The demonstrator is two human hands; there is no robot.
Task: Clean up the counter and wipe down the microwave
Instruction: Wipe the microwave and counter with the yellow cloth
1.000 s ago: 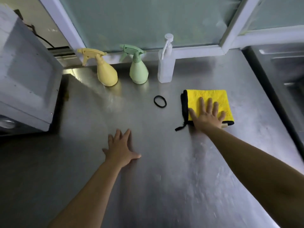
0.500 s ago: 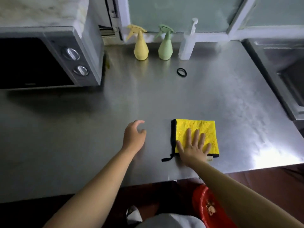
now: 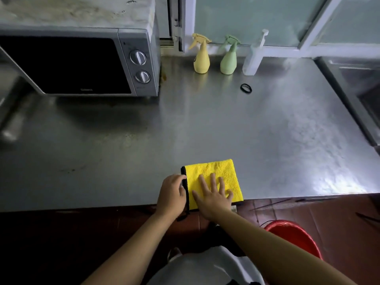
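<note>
Pressing flat, right hand (image 3: 213,197) fingers spread on yellow cloth (image 3: 213,173), left hand (image 3: 171,195) seemingly pinching its black edge.

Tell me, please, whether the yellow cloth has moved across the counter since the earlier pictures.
Yes. The yellow cloth has been drawn toward the counter's near edge, away from the black hair tie it lay beside, under the right hand.

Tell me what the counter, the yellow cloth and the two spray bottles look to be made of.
Counter: likely stainless steel, brushed; grey sheen, with smeared glare on its right side.
Yellow cloth: plush fabric, probably microfibre; nubby pile, black stitched edging. The right hand presses it flat; the left hand grips its black edge.
Yellow spray bottle and green spray bottle: apparently matte plastic; opaque pastel, moulded triggers.
</note>
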